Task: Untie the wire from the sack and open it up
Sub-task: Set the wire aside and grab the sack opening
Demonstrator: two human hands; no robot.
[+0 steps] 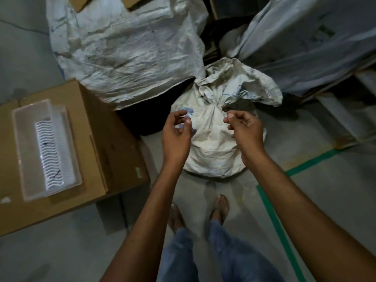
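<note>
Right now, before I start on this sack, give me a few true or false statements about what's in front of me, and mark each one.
1. The sack has its neck gathered shut. True.
2. A clear plastic tray lies on the cardboard box. True.
3. The left hand grips the sack's neck. False: it hovers to the left of the neck, fingers loosely curled, holding nothing.
4. The tape line on the floor is red. False: it is green.
5. The right hand is close by the sack's neck. True.
</note>
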